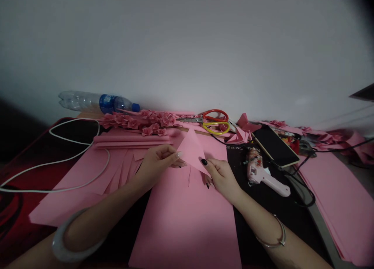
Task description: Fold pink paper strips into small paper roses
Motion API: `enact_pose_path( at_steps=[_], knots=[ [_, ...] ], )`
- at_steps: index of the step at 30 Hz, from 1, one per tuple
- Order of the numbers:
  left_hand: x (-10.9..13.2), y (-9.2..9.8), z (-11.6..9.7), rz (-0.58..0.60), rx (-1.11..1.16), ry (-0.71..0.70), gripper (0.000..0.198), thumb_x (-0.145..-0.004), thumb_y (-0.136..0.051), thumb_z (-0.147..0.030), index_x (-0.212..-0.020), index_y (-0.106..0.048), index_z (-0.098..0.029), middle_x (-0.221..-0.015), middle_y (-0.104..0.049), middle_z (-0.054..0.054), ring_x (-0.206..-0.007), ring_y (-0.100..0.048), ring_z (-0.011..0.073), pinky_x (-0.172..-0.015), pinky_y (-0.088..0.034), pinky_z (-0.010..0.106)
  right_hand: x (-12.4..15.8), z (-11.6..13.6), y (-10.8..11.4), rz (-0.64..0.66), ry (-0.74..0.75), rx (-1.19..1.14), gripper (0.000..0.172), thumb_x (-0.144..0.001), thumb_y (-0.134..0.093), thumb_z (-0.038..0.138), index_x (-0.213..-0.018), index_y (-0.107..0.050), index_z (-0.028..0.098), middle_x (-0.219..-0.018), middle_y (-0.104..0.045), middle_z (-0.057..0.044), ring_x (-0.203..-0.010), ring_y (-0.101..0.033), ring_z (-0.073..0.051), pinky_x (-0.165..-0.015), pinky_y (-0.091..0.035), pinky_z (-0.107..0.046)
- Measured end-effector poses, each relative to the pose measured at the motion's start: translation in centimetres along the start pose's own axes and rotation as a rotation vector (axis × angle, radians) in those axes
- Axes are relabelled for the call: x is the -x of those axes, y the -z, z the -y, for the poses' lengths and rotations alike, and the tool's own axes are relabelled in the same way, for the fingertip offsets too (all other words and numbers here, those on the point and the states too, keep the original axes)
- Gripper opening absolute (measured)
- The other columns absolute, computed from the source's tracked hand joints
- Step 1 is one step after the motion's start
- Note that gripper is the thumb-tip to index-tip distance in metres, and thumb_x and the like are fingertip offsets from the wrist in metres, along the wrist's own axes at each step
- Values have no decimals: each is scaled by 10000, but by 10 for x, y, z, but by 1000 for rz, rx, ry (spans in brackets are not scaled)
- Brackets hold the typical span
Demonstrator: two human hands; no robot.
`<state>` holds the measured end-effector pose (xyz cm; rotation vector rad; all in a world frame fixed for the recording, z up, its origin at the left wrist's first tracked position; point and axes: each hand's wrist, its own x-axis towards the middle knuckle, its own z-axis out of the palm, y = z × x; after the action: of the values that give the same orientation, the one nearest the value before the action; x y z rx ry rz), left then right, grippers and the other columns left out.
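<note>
Pink paper triangle (191, 148), its tip toward twelve o'clock, is held with neither hand nearer. Left hand (159, 161) pinches its eight o'clock edge; right hand (223, 178), its four o'clock corner.

Left hand (156, 160) and right hand (222, 177) pinch, thumbs (209, 165) uppermost.

The paper (191, 150) is plain pink (the scissors (201, 120) are red-and-yellow-handled).

Dim light, dark upper-right corner, faint glare on wall (187, 46)
</note>
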<state>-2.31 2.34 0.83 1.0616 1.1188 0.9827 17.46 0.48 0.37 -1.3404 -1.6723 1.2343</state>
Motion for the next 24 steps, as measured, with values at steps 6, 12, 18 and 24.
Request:
enact_pose_path(
  at_steps=[6, 12, 18, 24],
  knots=[
    [0, 1, -4, -55, 15, 2, 144, -735, -641, -278, -661, -570, -178, -625, -687, -7, -649, -680, 150, -661, -544, 248, -1, -3, 1, 56, 47, 38, 360, -863, -490, 367, -558, -425, 187, -437, -497, 47, -395, -457, -75, -422, -348, -182],
    [-2, 5, -6, -16, -3, 2, 132, -737, -643, -277, -675, -574, -182, -615, -686, -16, -624, -677, 136, -636, -543, 224, -1, -4, 5, 107, 36, 0, 480, -867, -445, 452, -471, -425, 180, -388, -443, 43, -363, -429, -71, -405, -336, -193],
    [-2, 8, -1, 250, -110, 58, 151, -735, -641, -280, -661, -595, -156, -604, -700, 12, -597, -680, 146, -599, -547, 239, -6, -4, 5, 96, -36, -189, 310, -734, -648, 408, -641, -461, 180, -487, -447, 77, -391, -405, -61, -393, -310, -183],
    [0, 5, 1, 312, -137, 61, 190, -731, -654, -298, -641, -590, -142, -598, -705, 26, -595, -687, 150, -584, -550, 236, -4, -5, 5, 81, -6, -120, 410, -861, -481, 414, -534, -415, 176, -442, -444, 56, -397, -385, -62, -407, -287, -193]
  ],
)
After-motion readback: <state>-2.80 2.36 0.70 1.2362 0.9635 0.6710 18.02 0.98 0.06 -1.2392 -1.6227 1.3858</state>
